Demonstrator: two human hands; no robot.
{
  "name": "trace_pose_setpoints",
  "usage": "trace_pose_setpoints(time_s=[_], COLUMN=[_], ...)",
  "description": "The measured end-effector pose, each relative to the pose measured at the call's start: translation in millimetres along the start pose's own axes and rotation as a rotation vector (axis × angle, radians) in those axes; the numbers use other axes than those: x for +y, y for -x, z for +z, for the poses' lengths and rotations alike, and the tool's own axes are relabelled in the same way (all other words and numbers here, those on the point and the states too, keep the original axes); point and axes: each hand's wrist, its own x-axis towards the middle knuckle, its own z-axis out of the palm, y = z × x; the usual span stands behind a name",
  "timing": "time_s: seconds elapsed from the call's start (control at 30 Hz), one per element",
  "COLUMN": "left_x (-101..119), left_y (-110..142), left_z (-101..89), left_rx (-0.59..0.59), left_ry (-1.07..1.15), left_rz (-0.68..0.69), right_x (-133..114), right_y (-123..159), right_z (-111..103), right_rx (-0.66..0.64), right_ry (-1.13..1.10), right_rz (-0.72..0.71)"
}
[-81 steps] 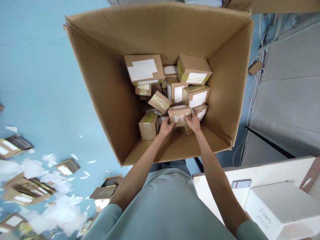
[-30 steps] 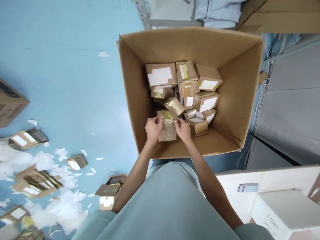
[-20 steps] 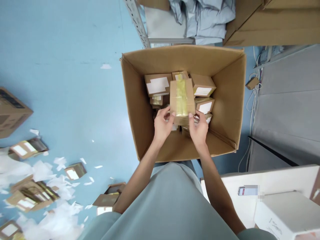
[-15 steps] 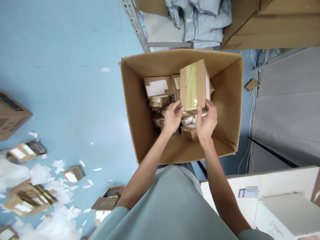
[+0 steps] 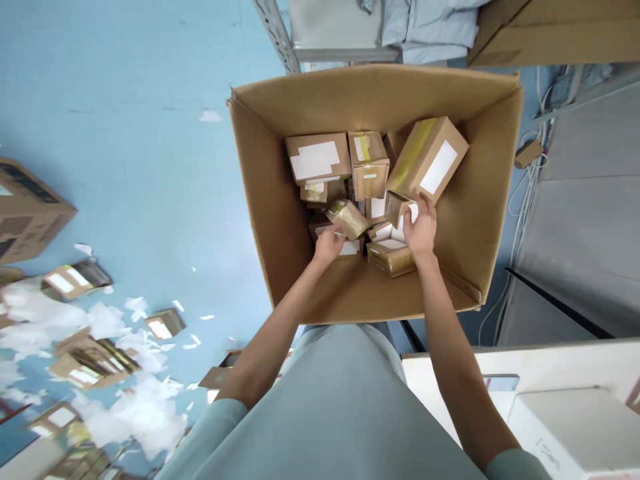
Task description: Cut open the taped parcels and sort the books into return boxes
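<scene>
A large open cardboard carton stands in front of me with several smaller parcels in it. The biggest one, a taped cardboard box with a white label, lies tilted at the far right inside. Just below it, my right hand has thumb and fingers around the labelled end of a small cardboard box. On the left, my left hand has its fingers loosely bent and apart, beside a small taped box. Whether its fingertips touch that box is hard to see.
Shelving with grey plastic mailers stands beyond the carton. White paper scraps and opened boxes litter the blue floor at left. Cables run along the right. A white table with a phone is at lower right.
The big taped box, held in both hands before, now rests at the carton's far right. My hands have moved apart, the left lower and leftward, the right onto a small box. The view has shifted.
</scene>
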Motion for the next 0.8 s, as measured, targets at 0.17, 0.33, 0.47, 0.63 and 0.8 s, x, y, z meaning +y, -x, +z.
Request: trace_pose_setpoints(time_s=[0.17, 0.33, 0.47, 0.63, 0.8], left_x=[-8.7, 1.2, -6.0, -26.4, -35.0], left_y=[-60.3, -160.6, -195.4, -157.0, -111.6], left_z=[-46.9, -82.9, -75.4, -44.5, -24.7], left_rx=[0.271, 0.27, 0.218, 0.21, 0.151], left_ry=[-0.189, -0.246, -0.187, -0.202, -0.315], left_rz=[0.217, 0.361, 0.355, 0.299, 0.244], right_x=[-31.3, -54.9, -62.9, -63.6, -82.0], right_y=[23.6, 32.1, 36.5, 24.1, -32.8], right_z=[27.6, 71.9, 104.6, 135.6, 157.2], right_rx=[-0.06, -0.214, -0.302, -0.367, -0.37], right_ry=[-0.07, -0.169, -0.198, -0.181, -0.111], right_rz=[-0.013, -0.001, -0.004, -0.018, -0.117])
